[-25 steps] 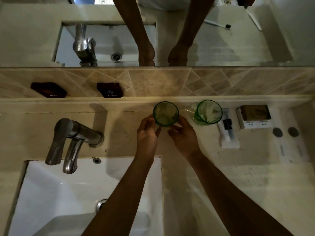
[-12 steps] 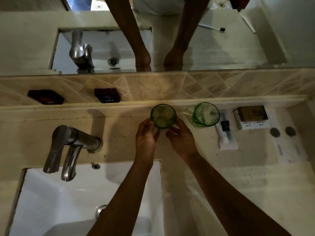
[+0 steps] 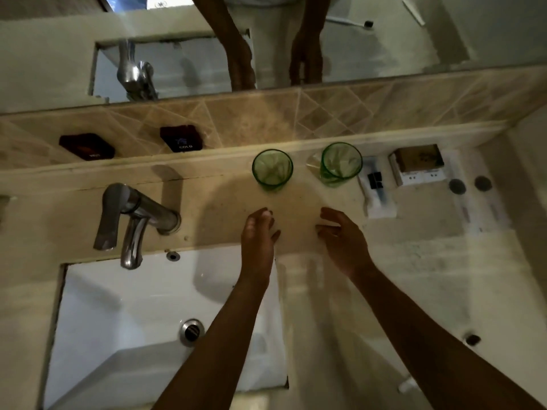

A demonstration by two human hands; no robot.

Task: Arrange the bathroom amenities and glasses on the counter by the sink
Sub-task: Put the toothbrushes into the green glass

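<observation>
mirror, tan tiled backsplash, dim light

Two green glasses on a beige counter; white sink, diamond-patterned tan tiles.

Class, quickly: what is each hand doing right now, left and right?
Left hand: open, fingers relaxed, holding nothing.
Right hand: open, fingers relaxed, holding nothing.
</observation>
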